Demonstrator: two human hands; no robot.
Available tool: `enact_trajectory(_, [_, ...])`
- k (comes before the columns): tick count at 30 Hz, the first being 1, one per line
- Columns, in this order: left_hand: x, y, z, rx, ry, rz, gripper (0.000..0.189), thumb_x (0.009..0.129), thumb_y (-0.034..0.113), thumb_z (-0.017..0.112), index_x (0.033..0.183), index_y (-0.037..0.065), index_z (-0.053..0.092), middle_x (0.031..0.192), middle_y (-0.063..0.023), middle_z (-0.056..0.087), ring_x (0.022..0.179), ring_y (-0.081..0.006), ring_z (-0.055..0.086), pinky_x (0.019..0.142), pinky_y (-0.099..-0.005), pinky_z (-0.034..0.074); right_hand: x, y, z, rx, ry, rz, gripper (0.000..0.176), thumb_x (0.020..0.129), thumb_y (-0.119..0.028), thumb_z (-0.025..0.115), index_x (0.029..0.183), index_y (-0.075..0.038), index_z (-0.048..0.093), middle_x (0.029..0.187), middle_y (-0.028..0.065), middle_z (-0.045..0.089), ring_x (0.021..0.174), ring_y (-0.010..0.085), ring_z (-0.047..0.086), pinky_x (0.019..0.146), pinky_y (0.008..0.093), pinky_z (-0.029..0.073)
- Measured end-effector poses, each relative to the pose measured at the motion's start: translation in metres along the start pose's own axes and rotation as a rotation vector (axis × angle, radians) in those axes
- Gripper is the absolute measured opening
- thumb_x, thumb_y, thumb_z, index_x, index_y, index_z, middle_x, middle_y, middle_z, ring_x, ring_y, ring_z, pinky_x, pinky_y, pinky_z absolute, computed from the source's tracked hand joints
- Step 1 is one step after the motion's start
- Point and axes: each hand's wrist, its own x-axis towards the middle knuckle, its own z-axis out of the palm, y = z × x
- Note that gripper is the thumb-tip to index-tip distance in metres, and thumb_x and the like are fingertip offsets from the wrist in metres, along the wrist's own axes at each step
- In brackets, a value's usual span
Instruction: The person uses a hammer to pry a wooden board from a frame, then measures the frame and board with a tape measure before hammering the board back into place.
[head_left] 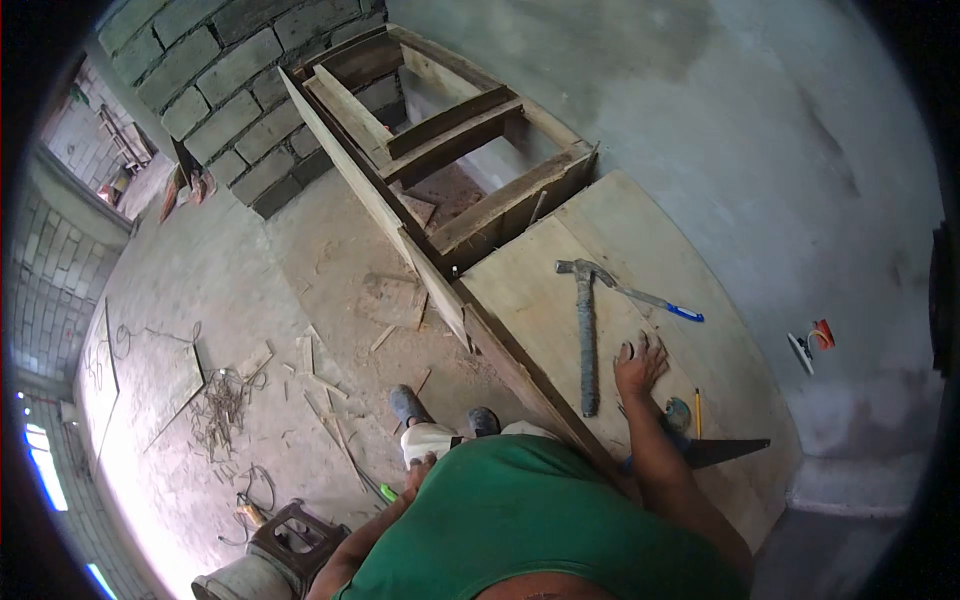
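Observation:
My right hand (641, 364) rests on the plywood top (520, 290) with its fingers apart, holding nothing. To its left lies a hammer (586, 340) with a wrapped handle. A blue-handled tool (684, 313) lies above the hand, its thin end by the hammer's claw. Below the hand are a yellow pencil (699, 412), a roundish object (678, 413) and a dark saw blade (728, 452), partly hidden by my forearm. My left hand (418, 474) is low by my thigh, close to a bright green item (388, 492); its fingers are too small to make out.
An open wooden frame (450, 150) continues from the plywood along the wall. Wood scraps (335, 385) and a bundle of thin sticks (217, 408) litter the floor. A dark stool (300, 537) and a bucket (245, 578) stand lower left. Wires and a red piece (822, 334) stick out of the right wall.

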Motion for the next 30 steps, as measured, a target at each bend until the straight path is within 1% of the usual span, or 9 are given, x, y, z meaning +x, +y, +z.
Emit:
enact_trajectory(1, [-0.009,0.008,-0.008,0.063,-0.012,0.037,0.052,0.096,0.050,0.037,0.132,0.015,0.049,0.123,-0.0335,0.050,0.113,-0.0494,0.054,0.096,-0.0540,0.043,0.001,0.002,0.001,0.007,0.001,-0.012,0.050,0.087,-0.036,0.060,0.132,-0.013,0.055,0.140,0.0117,0.043,0.130,0.0345,0.036,0.105,0.0553,0.027])
enact_trajectory(4, [0.087,-0.106,0.089,-0.064,0.190,0.243,0.061,0.096,0.054,0.036,0.129,0.004,0.047,0.121,-0.0362,0.051,0.112,-0.0511,0.054,0.095,-0.0549,0.043,0.001,0.000,-0.002,0.002,-0.001,-0.020,0.050,0.087,-0.036,0.060,0.132,-0.013,0.055,0.139,0.0115,0.044,0.129,0.0343,0.037,0.104,0.0545,0.028])
enact_trajectory(5, [0.083,-0.102,0.085,-0.063,0.189,0.243,0.061,0.096,0.054,0.036,0.129,0.004,0.047,0.121,-0.0362,0.051,0.112,-0.0511,0.054,0.095,-0.0549,0.043,0.001,-0.001,-0.003,-0.008,-0.003,-0.016,0.049,0.087,-0.036,0.060,0.131,-0.013,0.055,0.139,0.0114,0.044,0.129,0.0342,0.038,0.103,0.0541,0.029])
enact_trajectory(7, [0.061,-0.084,0.068,0.120,0.204,0.391,0.069,0.095,0.057,0.036,0.124,-0.005,0.045,0.123,-0.0378,0.051,0.116,-0.0513,0.051,0.095,-0.0546,0.043,0.000,0.000,-0.002,-0.008,0.018,-0.030,0.049,0.087,-0.036,0.060,0.131,-0.013,0.055,0.139,0.0113,0.044,0.129,0.0342,0.038,0.103,0.0539,0.029])
enact_trajectory(10, [0.102,-0.122,0.100,-0.267,0.188,0.306,0.075,0.094,0.060,0.037,0.124,-0.009,0.043,0.125,-0.0388,0.051,0.121,-0.0499,0.049,0.096,-0.0537,0.042,0.000,-0.002,-0.005,-0.011,0.032,-0.036,0.050,0.087,-0.035,0.060,0.131,-0.013,0.055,0.139,0.0117,0.044,0.128,0.0345,0.038,0.103,0.0538,0.028])
enact_trajectory(13, [0.100,-0.112,0.092,-0.107,0.150,0.148,0.077,0.094,0.061,0.037,0.127,-0.008,0.043,0.126,-0.0380,0.050,0.122,-0.0486,0.049,0.098,-0.0529,0.041,0.000,-0.003,-0.007,-0.018,0.018,-0.036,0.050,0.087,-0.035,0.061,0.132,-0.013,0.055,0.139,0.0126,0.044,0.128,0.0348,0.038,0.103,0.0539,0.028])
enact_trajectory(16, [0.021,-0.009,0.014,-0.373,0.063,-0.310,0.077,0.093,0.062,0.038,0.128,-0.007,0.043,0.128,-0.0369,0.050,0.123,-0.0482,0.048,0.099,-0.0523,0.040,0.000,-0.001,-0.003,-0.024,0.009,-0.031,0.050,0.087,-0.034,0.061,0.132,-0.013,0.055,0.139,0.0135,0.044,0.128,0.0351,0.038,0.103,0.0540,0.028])
enact_trajectory(19, [-0.010,0.016,-0.010,-0.419,0.076,-0.314,0.074,0.093,0.061,0.039,0.128,-0.005,0.044,0.128,-0.0358,0.050,0.123,-0.0480,0.048,0.100,-0.0520,0.040,0.000,0.000,-0.003,-0.025,0.005,-0.030,0.050,0.087,-0.035,0.061,0.132,-0.013,0.055,0.139,0.0140,0.044,0.128,0.0353,0.038,0.103,0.0540,0.027])
enact_trajectory(30, [-0.013,0.014,-0.012,-0.448,0.057,-0.308,0.073,0.094,0.060,0.040,0.127,-0.005,0.045,0.129,-0.0348,0.051,0.124,-0.0457,0.049,0.099,-0.0491,0.041,0.000,-0.003,-0.006,-0.031,-0.012,-0.029,0.050,0.090,-0.036,0.058,0.133,-0.010,0.053,0.137,0.0161,0.044,0.129,0.0341,0.037,0.103,0.0536,0.028])
